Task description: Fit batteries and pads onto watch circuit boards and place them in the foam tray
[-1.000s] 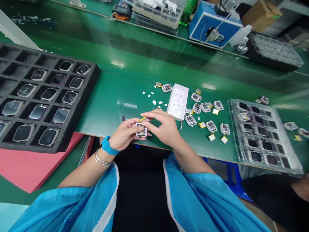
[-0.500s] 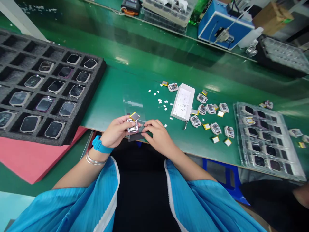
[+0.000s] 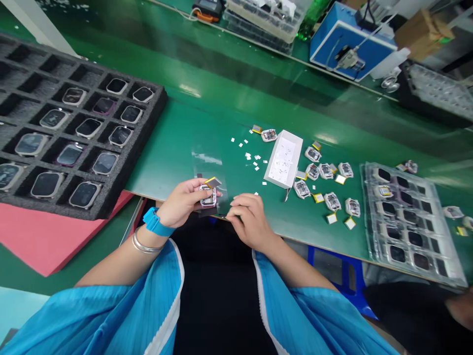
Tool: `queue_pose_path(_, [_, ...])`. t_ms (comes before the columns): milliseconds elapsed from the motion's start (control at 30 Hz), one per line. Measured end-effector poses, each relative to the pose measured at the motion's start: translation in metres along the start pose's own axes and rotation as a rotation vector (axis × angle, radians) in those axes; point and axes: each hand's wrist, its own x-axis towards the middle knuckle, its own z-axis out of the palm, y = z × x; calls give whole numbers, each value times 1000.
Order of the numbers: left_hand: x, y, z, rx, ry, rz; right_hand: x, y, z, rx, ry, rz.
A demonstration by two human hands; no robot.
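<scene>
My left hand [image 3: 179, 203] is closed around an opened smartwatch case [image 3: 208, 199], its circuitry facing up. A yellow-edged battery [image 3: 213, 182] sticks out at the case's upper edge. To the right, my right hand [image 3: 252, 221] is pinched together near the table's front edge, apart from the case. A small dark tip shows at its fingers, too small to name. Beneath and behind the case lies a clear plastic film [image 3: 209, 162] with dark strips at its near end. Small white pieces [image 3: 248, 156] are scattered beyond my right hand.
On the left stands a black foam tray [image 3: 155, 106] with several watches in its pockets. A white box [image 3: 284, 158] holds tiny pieces. Several opened watch cases [image 3: 312, 171] with batteries lie right of it, before a clear plastic tray [image 3: 447, 256] of watch parts. A blue machine [image 3: 327, 37] sits behind.
My right hand has drawn away from the watch case, to the right and towards me, still pinched. The left hand keeps hold of the case. The whole view has shifted slightly.
</scene>
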Motion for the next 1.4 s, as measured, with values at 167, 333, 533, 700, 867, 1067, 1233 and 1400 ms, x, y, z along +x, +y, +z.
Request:
queue_pose_path(167, [2, -1, 7, 53, 36, 56, 24, 1, -6, 379, 103, 228])
queue_pose_path(333, [2, -2, 10, 64, 28, 29, 39, 8, -1, 567, -27, 467])
queue_pose_path(533, [2, -1, 13, 68, 36, 16, 43, 7, -1, 526, -134, 475])
queue_pose_path(700, [3, 0, 14, 64, 28, 25, 40, 6, 0, 419, -164, 446])
queue_pose_path(867, [4, -4, 12, 45, 39, 60, 35, 0, 4, 187, -89, 242])
queue_pose_path(1067, [7, -6, 9, 59, 36, 74, 38, 9, 4, 208, 56, 425])
queue_pose_path(1233, [5, -4, 8, 33, -182, 45, 43, 16, -1, 433, 83, 596])
queue_pose_path(1400, [6, -5, 11, 59, -178, 95, 43, 10, -1, 274, 99, 491])
